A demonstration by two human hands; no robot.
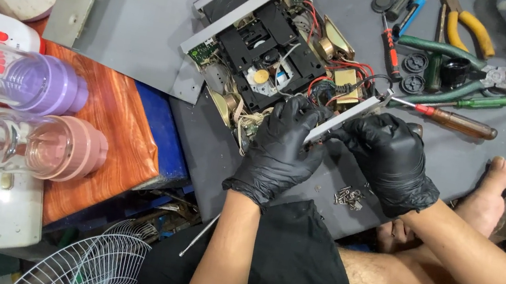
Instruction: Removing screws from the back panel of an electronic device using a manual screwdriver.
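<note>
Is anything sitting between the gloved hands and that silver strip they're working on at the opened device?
Nothing visible. The left hand and right hand both already grip the silver strip directly, at the near edge of the opened device. Loose red wires lie just behind it, not between.

Left of the grey mat [144,19] lie a purple jar [25,80] and a pink jar [38,145]; pliers [463,26] and screwdrivers [453,120] rest on its right part.

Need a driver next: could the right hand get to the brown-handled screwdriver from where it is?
Probably yes. The right hand lies just below the brown-handled screwdriver, with bare grey mat between them. But it now grips a thin grey strip together with the left hand.
</note>
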